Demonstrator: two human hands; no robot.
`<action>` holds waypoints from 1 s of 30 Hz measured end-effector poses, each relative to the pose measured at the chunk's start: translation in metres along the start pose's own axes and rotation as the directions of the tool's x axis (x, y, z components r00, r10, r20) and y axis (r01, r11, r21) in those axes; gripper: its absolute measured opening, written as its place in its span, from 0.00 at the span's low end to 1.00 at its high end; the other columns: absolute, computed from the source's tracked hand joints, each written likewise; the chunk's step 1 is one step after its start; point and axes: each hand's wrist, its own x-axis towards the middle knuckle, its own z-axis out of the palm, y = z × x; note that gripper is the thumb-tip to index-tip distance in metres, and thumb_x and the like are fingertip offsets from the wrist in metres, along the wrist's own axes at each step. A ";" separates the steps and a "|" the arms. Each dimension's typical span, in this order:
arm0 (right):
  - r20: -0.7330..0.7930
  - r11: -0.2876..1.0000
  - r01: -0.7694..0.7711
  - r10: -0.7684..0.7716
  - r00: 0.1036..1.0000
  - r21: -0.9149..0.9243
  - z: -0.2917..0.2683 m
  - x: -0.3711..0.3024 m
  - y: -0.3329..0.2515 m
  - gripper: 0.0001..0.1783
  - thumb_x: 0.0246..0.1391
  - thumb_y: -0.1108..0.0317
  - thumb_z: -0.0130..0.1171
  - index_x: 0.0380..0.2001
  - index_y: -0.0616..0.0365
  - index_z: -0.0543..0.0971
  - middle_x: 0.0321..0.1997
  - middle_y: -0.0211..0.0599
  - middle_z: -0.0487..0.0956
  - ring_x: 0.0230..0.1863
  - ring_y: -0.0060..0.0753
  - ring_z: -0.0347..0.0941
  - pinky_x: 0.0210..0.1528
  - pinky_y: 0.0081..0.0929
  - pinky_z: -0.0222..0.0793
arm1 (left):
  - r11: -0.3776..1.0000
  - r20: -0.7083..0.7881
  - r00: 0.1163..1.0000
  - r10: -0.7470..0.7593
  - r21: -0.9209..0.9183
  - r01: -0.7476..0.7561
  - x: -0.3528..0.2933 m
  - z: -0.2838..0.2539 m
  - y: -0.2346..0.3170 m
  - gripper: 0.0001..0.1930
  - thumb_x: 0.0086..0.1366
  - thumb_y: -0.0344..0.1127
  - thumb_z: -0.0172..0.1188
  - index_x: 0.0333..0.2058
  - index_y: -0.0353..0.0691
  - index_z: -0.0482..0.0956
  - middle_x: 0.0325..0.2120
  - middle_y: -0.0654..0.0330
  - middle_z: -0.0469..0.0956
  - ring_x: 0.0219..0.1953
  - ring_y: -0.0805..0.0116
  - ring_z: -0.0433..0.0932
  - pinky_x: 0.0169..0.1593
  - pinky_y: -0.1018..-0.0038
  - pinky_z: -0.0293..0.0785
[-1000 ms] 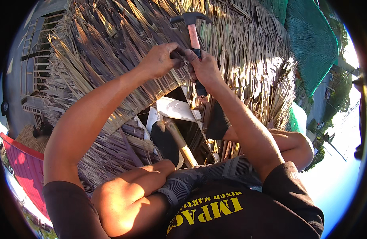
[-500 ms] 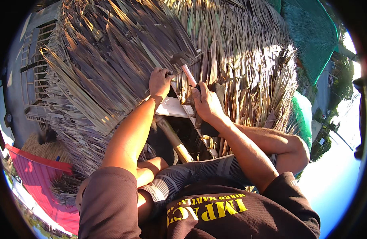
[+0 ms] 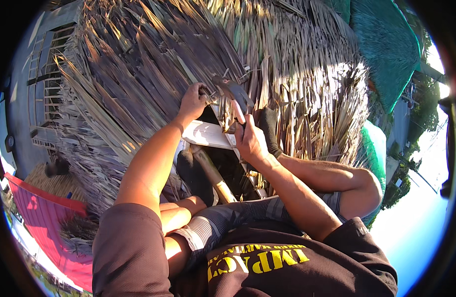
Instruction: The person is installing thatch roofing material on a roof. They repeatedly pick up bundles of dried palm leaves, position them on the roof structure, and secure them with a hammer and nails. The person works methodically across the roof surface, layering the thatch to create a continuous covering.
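Hammer (image 3: 235, 93), likely stiff and head-heavy, is best held by its handle (image 3: 239, 114), wrapped by the right hand (image 3: 251, 142) over the thatch (image 3: 188, 49). Just left, whether anything is pinched by the curled left hand (image 3: 192, 103) cannot be told.

on my feed from way over here i'm seeing a red roof (image 3: 47, 218), tan thatch (image 3: 72, 189) just past its upper edge, a slatted frame (image 3: 49, 91), a green-covered roof (image 3: 384, 49) and leafy trees (image 3: 422, 116)

At centre, the right hand (image 3: 251, 141) grips a hammer (image 3: 238, 110) near the curled left hand (image 3: 192, 104), with brown thatch (image 3: 153, 64) above.
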 end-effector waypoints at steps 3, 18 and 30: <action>0.114 0.974 -0.104 0.128 0.985 -0.200 -0.007 0.029 -0.017 0.16 0.68 0.57 0.48 0.40 0.62 0.66 0.21 0.61 0.77 0.26 0.68 0.76 0.28 0.56 0.72 | 0.999 0.115 0.992 -0.052 -0.007 0.053 0.011 -0.010 -0.005 0.24 0.59 0.28 0.60 0.55 0.40 0.70 0.37 0.57 0.76 0.36 0.66 0.78 0.42 0.68 0.76; 0.160 0.765 0.453 -0.430 0.889 -0.459 -0.120 0.172 -0.098 0.14 0.67 0.54 0.51 0.45 0.53 0.69 0.23 0.50 0.78 0.24 0.61 0.76 0.28 0.55 0.68 | 0.734 0.164 0.970 -0.182 0.678 0.023 0.084 -0.303 0.068 0.20 0.69 0.34 0.53 0.59 0.41 0.72 0.45 0.47 0.81 0.46 0.50 0.81 0.51 0.53 0.75; 0.743 0.251 0.826 -0.360 0.564 -0.505 -0.098 0.086 -0.328 0.17 0.67 0.54 0.53 0.47 0.57 0.71 0.30 0.49 0.78 0.36 0.57 0.77 0.40 0.53 0.69 | 0.957 -0.288 0.920 -0.265 0.039 0.288 -0.275 -0.319 0.001 0.20 0.66 0.38 0.58 0.54 0.38 0.75 0.40 0.50 0.83 0.43 0.54 0.81 0.49 0.65 0.76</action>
